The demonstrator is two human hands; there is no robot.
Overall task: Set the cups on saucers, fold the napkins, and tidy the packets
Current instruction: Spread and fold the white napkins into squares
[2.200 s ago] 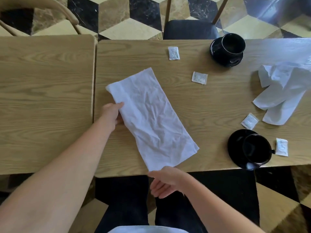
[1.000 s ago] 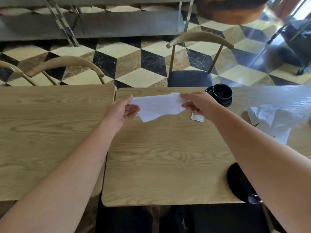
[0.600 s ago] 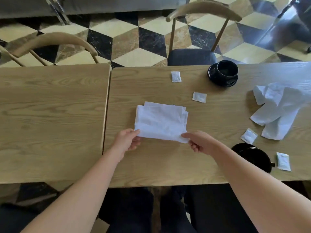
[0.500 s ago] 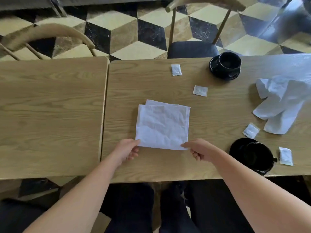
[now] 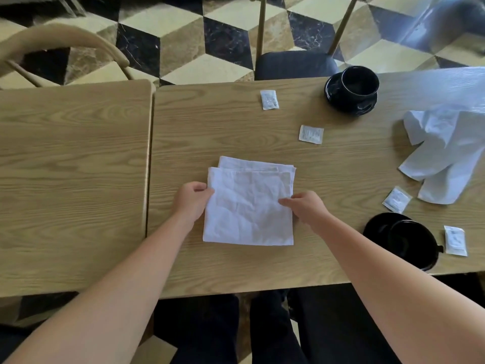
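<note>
A white napkin [image 5: 249, 206] lies folded into a rough square in the middle of the right table. My left hand [image 5: 191, 200] pinches its left edge and my right hand [image 5: 304, 206] pinches its right edge. A second white napkin [image 5: 451, 153] lies crumpled at the right. One black cup [image 5: 358, 84] stands on its saucer [image 5: 367, 107] at the back. Another black cup [image 5: 412, 243] sits on a black saucer [image 5: 375, 227] near the front right. Several white packets are scattered about: [image 5: 269, 99], [image 5: 311, 134], [image 5: 396, 199], [image 5: 455, 240].
Two wooden tables stand side by side with a narrow gap [image 5: 149, 166] between them; the left table [image 5: 70, 179] is bare. A dark-seated chair [image 5: 296, 64] stands behind the right table and a wooden chair [image 5: 65, 43] behind the left. My legs are under the front edge.
The long napkin was lifted, folded in half and laid down as a square. Both hands have since slid from its near corners up to its side edges.
</note>
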